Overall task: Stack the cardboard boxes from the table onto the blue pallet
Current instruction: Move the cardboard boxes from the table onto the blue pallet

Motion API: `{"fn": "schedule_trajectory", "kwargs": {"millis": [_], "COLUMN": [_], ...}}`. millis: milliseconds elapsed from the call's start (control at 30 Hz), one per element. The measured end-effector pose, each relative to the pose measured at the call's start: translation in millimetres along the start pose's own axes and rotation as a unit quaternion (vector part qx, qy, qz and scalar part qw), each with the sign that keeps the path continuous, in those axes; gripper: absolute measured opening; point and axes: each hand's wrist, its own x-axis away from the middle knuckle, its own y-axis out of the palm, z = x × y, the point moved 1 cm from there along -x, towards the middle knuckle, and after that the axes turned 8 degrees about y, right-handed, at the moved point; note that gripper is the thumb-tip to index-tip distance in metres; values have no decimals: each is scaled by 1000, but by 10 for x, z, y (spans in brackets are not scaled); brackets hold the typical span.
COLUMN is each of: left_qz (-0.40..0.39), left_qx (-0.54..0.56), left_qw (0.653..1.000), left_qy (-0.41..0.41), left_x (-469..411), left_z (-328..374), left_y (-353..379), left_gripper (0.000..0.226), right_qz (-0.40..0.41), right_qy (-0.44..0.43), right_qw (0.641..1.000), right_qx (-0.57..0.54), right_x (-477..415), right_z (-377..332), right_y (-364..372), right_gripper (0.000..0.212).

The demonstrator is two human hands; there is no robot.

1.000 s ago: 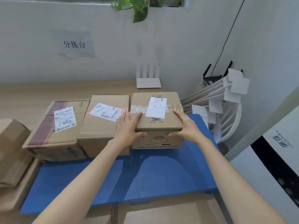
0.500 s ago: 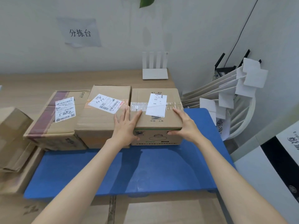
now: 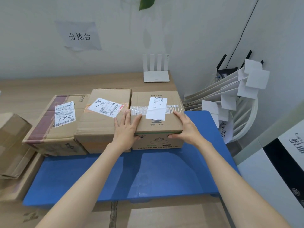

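Note:
Three cardboard boxes stand in a row along the far side of the blue pallet [image 3: 148, 175]. The right box [image 3: 158, 127], taped and with a white label, rests on the pallet against the middle box [image 3: 98, 127]. My left hand [image 3: 126, 129] holds its near left corner, fingers flat on top and thumb on the front face. My right hand [image 3: 185, 129] grips its near right corner the same way. The left box [image 3: 49, 129] carries a label and dark tape.
The wooden table [image 3: 32, 88] lies behind the pallet, with a white router [image 3: 156, 76] by the wall. Flattened white cartons [image 3: 222, 91] lean at the right over a white chair. More cardboard boxes [image 3: 11, 139] sit left of the pallet. A white appliance [image 3: 271, 170] stands near right.
The right box has moved back and settled on the pallet flush beside the middle box. Both hands stayed on its near corners.

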Motion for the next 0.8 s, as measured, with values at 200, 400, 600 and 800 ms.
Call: {"fn": "schedule_trajectory", "kwargs": {"millis": [200, 400, 600, 800], "left_qz": [-34, -27, 82, 199], "left_qx": [86, 222, 220, 191], "left_qw": [996, 975, 972, 960], "left_qy": [6, 5, -10, -41], "left_x": [-10, 1, 232, 819], "left_z": [-36, -193, -596, -1361], "left_y": [-132, -534, -1228, -1871], "left_gripper": [89, 76, 67, 69], "right_qz": [-63, -3, 54, 87], "right_qy": [49, 24, -35, -137], "right_qw": [997, 998, 995, 985], "right_qx": [25, 54, 79, 61], "right_x": [-16, -60, -94, -81], "right_z": [-106, -570, -1390, -2398], "right_y": [-149, -413, -543, -203], "right_gripper": [112, 81, 70, 70]}}
